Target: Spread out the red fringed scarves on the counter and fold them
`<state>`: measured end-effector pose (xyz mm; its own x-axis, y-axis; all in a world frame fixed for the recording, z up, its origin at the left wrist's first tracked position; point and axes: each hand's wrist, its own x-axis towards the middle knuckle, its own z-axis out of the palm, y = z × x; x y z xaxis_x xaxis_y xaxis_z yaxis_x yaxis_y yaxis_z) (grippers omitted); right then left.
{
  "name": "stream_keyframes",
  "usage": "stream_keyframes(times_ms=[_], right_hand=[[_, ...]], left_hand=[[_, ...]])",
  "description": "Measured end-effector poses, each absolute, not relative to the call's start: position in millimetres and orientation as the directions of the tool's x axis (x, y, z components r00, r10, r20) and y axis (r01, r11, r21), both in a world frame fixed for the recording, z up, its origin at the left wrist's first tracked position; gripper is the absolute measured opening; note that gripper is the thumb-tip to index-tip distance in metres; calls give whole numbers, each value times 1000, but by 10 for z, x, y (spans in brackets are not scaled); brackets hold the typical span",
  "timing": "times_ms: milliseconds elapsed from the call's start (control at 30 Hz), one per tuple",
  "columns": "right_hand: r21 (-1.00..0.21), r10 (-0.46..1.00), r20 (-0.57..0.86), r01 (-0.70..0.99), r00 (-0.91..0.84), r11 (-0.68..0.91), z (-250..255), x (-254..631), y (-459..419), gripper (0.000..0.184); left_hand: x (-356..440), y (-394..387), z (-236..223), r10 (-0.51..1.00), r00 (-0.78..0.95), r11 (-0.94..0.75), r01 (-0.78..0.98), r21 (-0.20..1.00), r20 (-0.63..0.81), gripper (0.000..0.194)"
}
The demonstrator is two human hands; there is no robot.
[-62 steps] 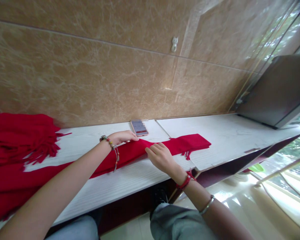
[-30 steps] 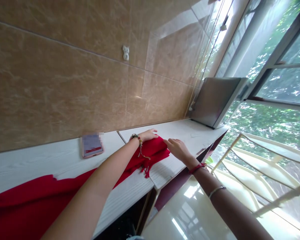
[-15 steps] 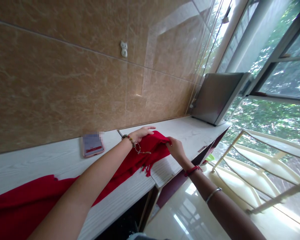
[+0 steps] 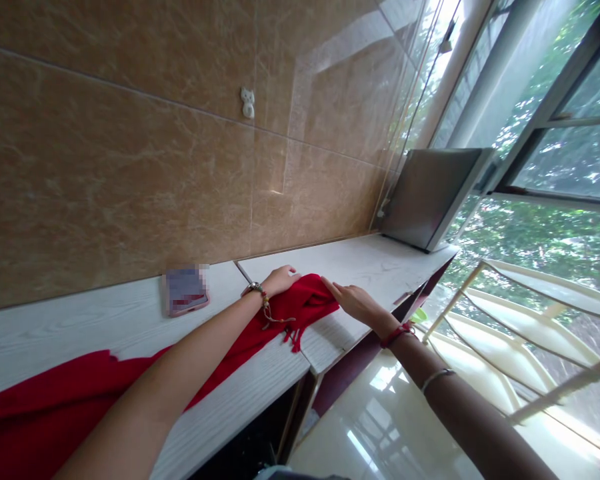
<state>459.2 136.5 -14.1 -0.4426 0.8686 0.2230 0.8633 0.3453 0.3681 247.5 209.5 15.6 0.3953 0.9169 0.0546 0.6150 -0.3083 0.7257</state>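
A long red scarf (image 4: 230, 357) with fringe lies along the white counter, its right end folded into a rumpled, slightly raised bundle. My left hand (image 4: 279, 280), wearing a beaded bracelet, is closed on the scarf's back edge near this end; its fingertips are partly hidden. At the scarf's right end is my right hand (image 4: 357, 303), fingers stretched toward the fold and touching the cloth. A short fringe (image 4: 295, 340) hangs out at the front side of the bundle. My left forearm covers part of the scarf's middle.
A phone (image 4: 186, 293) lies on the white counter (image 4: 70, 320) left of my left hand. The tiled wall (image 4: 130, 167) runs behind. A grey box-like appliance (image 4: 430, 200) stands at the far right end, and a cream tiered rack (image 4: 520, 340) stands on the floor at right.
My view and both hands have shifted right along the scarf to its end. My right hand gripped and lifted the end half a second ago; now its fingers are straightened against the lowered fold.
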Motion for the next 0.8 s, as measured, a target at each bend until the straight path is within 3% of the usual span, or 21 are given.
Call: stream_keyframes(times_ms=[233,400,600,800], right_hand=[[441,835,218,814,-506,378,-88,4604,1401,45],[440,782,236,781,-577,443,-65,4592,1397,39],[442,796,277,807,-538,392,-163,4640,1401,41],[359,829,302,862,-470,358,-188,4657,1391,48]], left_hand=[[2205,1950,334,744,650,-253,490,834,-156,47],[2093,1949,356,553,806,-8,261,965,-213,86],[2112,2049,248,729,652,-290,569,769,-208,78],[2130,1984,275,770,631,-414,604,681,-91,71]])
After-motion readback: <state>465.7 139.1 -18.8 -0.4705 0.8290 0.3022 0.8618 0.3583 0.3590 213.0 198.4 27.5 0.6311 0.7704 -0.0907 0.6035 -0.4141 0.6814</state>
